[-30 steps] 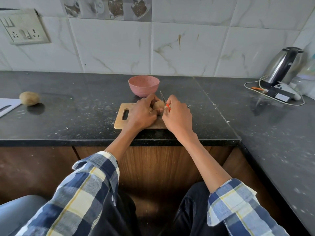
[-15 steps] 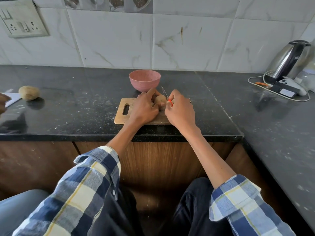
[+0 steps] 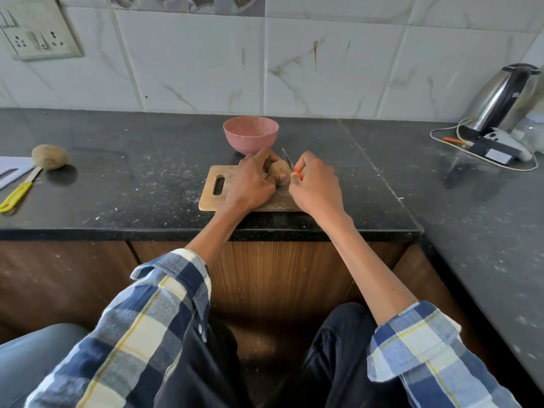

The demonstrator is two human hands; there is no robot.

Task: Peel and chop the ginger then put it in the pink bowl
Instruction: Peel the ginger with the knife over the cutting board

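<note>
A tan lump of ginger (image 3: pixel 279 169) sits on the wooden chopping board (image 3: pixel 212 197) near the counter's front edge. My left hand (image 3: pixel 251 184) grips the ginger from the left, fingers curled round it. My right hand (image 3: pixel 316 184) holds a small knife (image 3: pixel 288 159) with an orange handle, its blade pointing up and away right beside the ginger. The pink bowl (image 3: pixel 250 134) stands just behind the board; no ginger shows in it.
A brown potato-like lump (image 3: pixel 49 156) lies at the far left beside a yellow-handled peeler (image 3: pixel 16 194) and a white board (image 3: pixel 11 169). A steel kettle (image 3: pixel 504 97) with its cable and a white device (image 3: pixel 500 142) sit at the right corner.
Both hands stay at the ginger on the board with little movement. My head has tilted, so the peeler at the left has come into view.
</note>
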